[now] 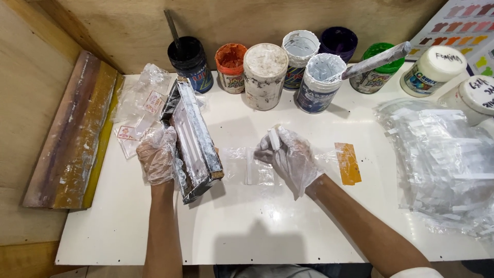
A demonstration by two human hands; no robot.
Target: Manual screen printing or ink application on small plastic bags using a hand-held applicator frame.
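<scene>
Pinching a small stiff white strip [274,138], the gloved right hand [290,158] hovers over a thin, slippery clear plastic bag [250,167] on the white tabletop [247,226]; at nine o'clock, the left hand [157,155] steadies a paint-smeared screen frame [191,136], probably rigid and best held by its edges.

Single view, head-worn camera. We look steeply down from above the near edge of the white worktop [267,226], facing forward toward the plywood back wall [247,18]. Range: close; both forearms enter from the bottom edge and the hands, left [157,157] and right [290,157], sit near frame centre. Far limit: we see the row of paint jars [265,74] along the wall, near the top of the frame. Left limit: a wooden side panel and a stained board [72,134] leaning against it. Right limit: a heap of clear plastic bags [442,164], cut off by the frame edge. Wide lens; we note the worktop edges bowing. No second view, so nothing is shared.
</scene>
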